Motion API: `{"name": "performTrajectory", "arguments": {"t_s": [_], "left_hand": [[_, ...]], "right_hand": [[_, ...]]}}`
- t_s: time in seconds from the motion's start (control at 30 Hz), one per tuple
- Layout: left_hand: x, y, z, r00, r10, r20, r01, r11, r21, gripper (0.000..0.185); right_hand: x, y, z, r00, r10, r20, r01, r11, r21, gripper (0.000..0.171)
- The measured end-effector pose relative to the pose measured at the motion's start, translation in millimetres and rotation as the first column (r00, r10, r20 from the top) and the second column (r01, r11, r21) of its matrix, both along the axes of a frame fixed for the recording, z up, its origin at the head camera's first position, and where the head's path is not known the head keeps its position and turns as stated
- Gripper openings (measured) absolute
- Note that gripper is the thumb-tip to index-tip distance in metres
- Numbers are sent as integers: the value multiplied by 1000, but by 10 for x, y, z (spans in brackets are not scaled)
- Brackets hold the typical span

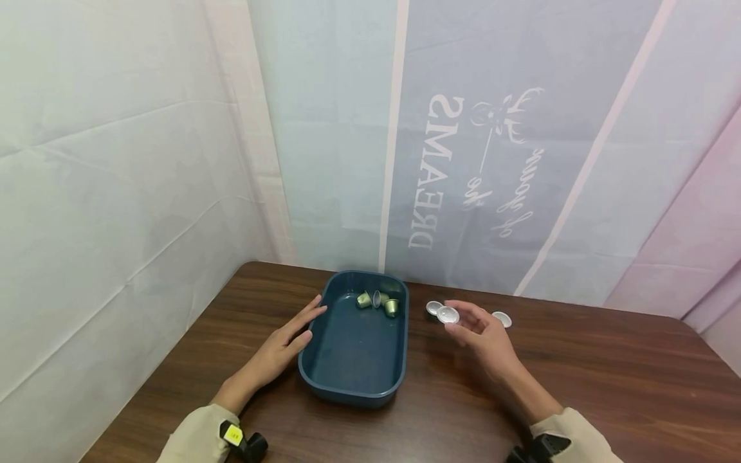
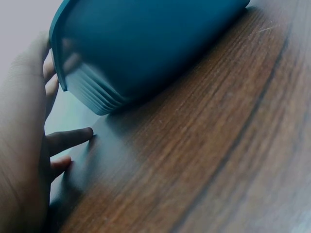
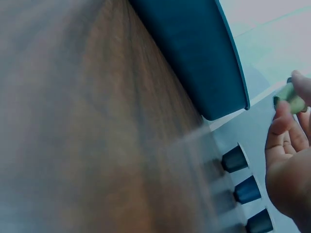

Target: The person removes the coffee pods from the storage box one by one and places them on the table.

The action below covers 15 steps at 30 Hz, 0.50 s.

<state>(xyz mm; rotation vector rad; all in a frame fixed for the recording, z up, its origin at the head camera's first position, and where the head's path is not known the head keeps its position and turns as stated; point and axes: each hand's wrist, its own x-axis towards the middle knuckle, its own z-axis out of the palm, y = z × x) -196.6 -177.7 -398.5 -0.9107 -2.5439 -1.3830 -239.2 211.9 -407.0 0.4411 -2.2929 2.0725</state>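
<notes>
Left hand [image 1: 283, 347] flat, fingers straight against blue tray [image 1: 353, 386] rim; right hand [image 1: 483, 334] pinching one capsule [image 1: 448, 314] just right of tray; three capsules [image 1: 379, 301] already inside, two capsules [image 1: 501, 319] left on table [image 1: 579, 386].

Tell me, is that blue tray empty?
Not empty. The blue tray holds a few small greenish capsules lying at its far end; the rest of its floor shows bare.

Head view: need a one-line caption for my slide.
Left hand rests against a blue tray holding three capsules; right hand pinches a capsule beside it.
</notes>
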Motion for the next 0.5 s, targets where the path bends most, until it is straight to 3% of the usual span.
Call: {"name": "performTrajectory", "arguments": {"t_s": [0.23,0.5], "left_hand": [[5,1,3,1000,2,-14,-2,1000,-1,47],[-9,-14,-5,1000,13,-6,-14,1000,-8,48]], "right_hand": [[45,27,-129,998,57,18,-58,998,35,48],[36,-2,-189,998,42,36,-45,996,73,50]]}}
